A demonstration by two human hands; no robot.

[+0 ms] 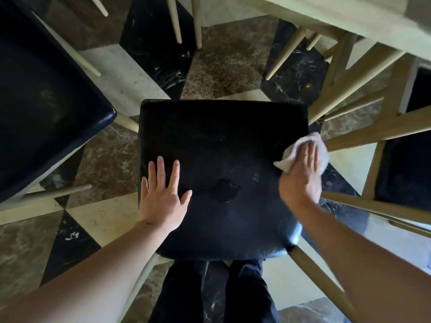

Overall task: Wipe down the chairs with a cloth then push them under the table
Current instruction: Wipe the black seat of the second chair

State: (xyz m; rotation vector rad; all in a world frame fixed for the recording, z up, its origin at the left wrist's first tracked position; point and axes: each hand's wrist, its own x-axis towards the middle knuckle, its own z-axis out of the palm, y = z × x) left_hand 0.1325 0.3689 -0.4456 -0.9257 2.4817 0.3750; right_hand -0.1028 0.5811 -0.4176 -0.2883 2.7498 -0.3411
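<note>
A person leans over a black padded leather chair seat on pale wooden legs [221, 141], seen from a head-worn camera. The left hand [163, 197] lies flat on the seat's left side, its fingers [161, 171] straight and spread, gripping nothing. The right hand [302, 176] presses a crumpled white cloth [303, 141] against the seat's right edge, fingers extended flat over the fabric rather than curled around it; the cloth bunches out past the fingertips and towards the thumb side. A worn, wrinkled patch [225, 190] marks the seat between the two hands. A second black-seated chair [42, 108] stands just to the left, and a third chair with a pale wooden frame [405, 159] to the right. The pale wooden table [349, 17] crosses the upper right corner. Below lies a marble floor of brown, black and cream tiles [226, 66].
</note>
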